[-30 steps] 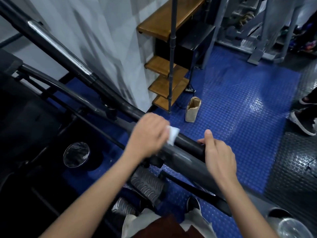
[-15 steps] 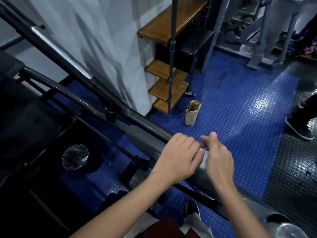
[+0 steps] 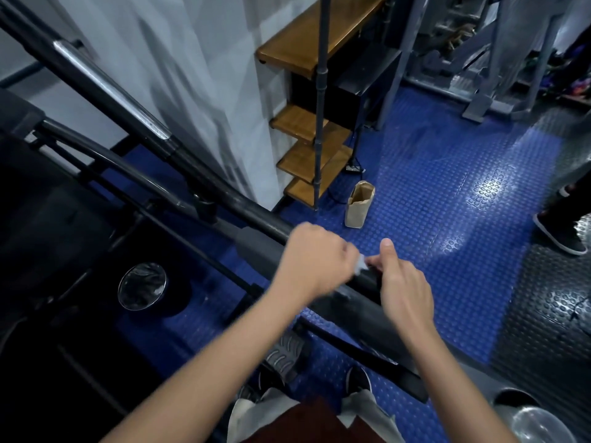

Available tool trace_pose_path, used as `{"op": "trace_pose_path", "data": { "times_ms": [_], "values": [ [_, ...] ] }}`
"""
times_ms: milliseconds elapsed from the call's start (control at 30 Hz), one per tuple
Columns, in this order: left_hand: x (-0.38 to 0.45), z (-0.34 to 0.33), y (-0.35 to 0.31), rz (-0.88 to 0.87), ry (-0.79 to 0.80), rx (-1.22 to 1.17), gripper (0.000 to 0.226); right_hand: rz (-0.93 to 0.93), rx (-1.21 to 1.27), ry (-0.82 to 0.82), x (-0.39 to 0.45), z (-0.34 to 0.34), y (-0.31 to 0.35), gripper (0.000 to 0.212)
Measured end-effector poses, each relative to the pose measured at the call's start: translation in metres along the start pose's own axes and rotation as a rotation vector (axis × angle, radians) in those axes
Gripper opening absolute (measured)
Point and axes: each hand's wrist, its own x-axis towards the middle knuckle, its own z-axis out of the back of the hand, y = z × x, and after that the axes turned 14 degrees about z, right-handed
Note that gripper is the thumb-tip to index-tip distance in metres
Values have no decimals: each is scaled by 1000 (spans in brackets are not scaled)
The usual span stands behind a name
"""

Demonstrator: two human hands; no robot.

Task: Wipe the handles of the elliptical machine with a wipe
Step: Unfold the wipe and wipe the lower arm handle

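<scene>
- The dark grey padded handle bar of the elliptical machine (image 3: 265,247) runs diagonally from upper left to lower right across the view.
- The left hand (image 3: 315,262) sits on top of this bar, fingers curled tightly around a small white wipe (image 3: 362,263); only a corner of the wipe shows beyond the knuckles, and it touches the bar.
- The right hand (image 3: 403,287) rests on the same bar just beside the left hand. Its thumb points up and its fingers are curled over the far side of the bar; its index fingertip lies at the exposed corner of the wipe.
- The left hand is motion-blurred; the finer finger layout cannot be told.
- A ribbed grey foot pedal (image 3: 283,354) lies below the bar, above the blue studded rubber floor (image 3: 447,219).
- A small open brown paper bag (image 3: 358,204) stands upright on the floor, near the foot of a wooden shelf unit with a metal post (image 3: 307,148).
- A round clear cup holder (image 3: 142,286) is set in the black machine body at left.
</scene>
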Motion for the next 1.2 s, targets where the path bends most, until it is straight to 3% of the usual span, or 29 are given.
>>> {"op": "trace_pose_path", "data": {
  "times_ms": [100,200,300,433,567,700,767,867,967,1067,1200],
  "values": [
    [-37,-30,-7,-180,-164,-246,35,8,-8,9,1,0,-2,71],
    [-36,-41,35,-311,-236,-184,37,19,13,-5,-1,0,-3,67],
    [2,-24,89,-144,-284,-139,31,21,34,-12,-1,0,-4,67],
    [42,11,109,96,-15,90,47,30,17,-6,-1,0,-3,68],
    [40,17,48,197,158,158,49,31,14,-6,-1,0,-5,69],
    [-10,-7,-4,-51,-50,-55,45,4,31,-6,1,0,-3,69],
    [-29,-23,10,-176,-123,-178,36,16,17,1,1,1,-3,69],
    [-23,-25,58,-279,-127,-162,34,52,2,-12,0,0,-4,69],
    [20,-6,104,-103,-166,-81,37,54,18,-12,0,-1,-5,69],
    [50,15,116,81,45,167,47,61,20,-10,0,-1,-4,69],
    [49,19,69,167,228,186,52,70,28,-12,-1,0,-4,70]
  ]
}}
